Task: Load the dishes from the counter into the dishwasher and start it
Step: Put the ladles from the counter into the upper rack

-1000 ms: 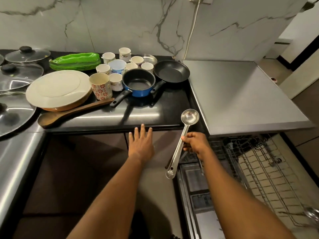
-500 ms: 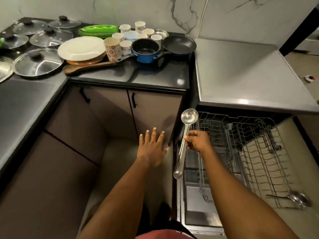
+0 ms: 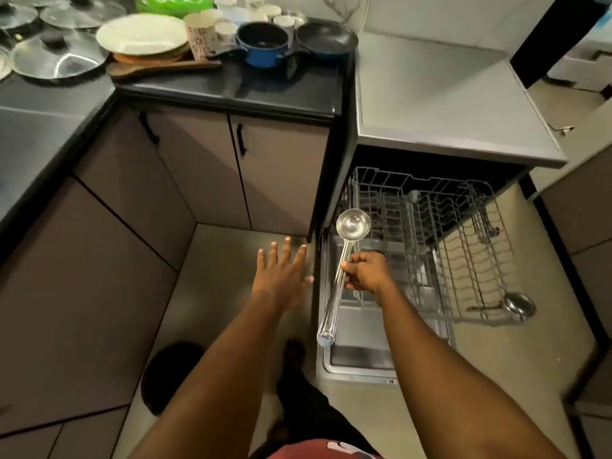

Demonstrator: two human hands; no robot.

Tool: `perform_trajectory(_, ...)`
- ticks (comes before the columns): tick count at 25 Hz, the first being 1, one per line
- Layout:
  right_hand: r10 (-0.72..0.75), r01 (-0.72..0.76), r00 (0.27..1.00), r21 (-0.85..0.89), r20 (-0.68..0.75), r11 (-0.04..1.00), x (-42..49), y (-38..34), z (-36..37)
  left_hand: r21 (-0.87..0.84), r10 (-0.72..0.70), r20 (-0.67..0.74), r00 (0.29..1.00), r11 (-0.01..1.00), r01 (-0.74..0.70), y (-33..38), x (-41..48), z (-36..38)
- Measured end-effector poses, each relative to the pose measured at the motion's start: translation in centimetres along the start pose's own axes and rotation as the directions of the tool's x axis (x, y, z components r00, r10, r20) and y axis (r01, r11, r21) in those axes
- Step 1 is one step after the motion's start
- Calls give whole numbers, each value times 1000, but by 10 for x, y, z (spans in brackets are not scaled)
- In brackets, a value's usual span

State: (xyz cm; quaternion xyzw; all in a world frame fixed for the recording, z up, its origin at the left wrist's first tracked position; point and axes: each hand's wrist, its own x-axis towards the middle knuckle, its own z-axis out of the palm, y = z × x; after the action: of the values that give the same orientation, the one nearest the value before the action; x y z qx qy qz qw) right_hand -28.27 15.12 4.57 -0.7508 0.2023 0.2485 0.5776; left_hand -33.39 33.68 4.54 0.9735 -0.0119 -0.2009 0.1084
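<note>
- Fingers (image 3: 353, 259) of the right hand (image 3: 366, 273) are curled round the handle of a steel ladle (image 3: 335, 294), gripped mid-shaft, with its bowl pointing away over the open dishwasher door (image 3: 357, 357).
- Just left of the ladle, the left hand (image 3: 281, 276) is held flat, fingers spread, holding nothing.
- Beyond, a second ladle (image 3: 518, 304) is seen in the pulled-out rack (image 3: 430, 207).
- Farthest, a blue saucepan (image 3: 263, 44), frying pan (image 3: 326, 36) and white plate (image 3: 142, 34) are left on the counter (image 3: 281, 94).

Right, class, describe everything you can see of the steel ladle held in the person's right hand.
The ladle is shiny steel, with a round, empty-looking bowl and a long straight handle. It is tilted, bowl up and away, handle end towards the person. The right hand grips it mid-handle, over the open dishwasher door, beside the rack.
</note>
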Motion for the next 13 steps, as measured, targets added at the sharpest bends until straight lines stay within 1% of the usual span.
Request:
perform_trajectory(5, 35, -35, 999, -6, -9, 999, -50, 59, -42, 18, 32, 58, 998, 999, -33, 51, -50, 35)
perform_trajectory(9, 58, -57, 998, 34, -39, 998, -70, 88, -87, 28, 73, 76, 994, 997, -75, 100, -59, 51)
perform_trajectory(13, 86, -83, 994, 50, -68, 995, -77, 116, -152, 85, 102, 113, 988, 990, -112, 162, -49, 69)
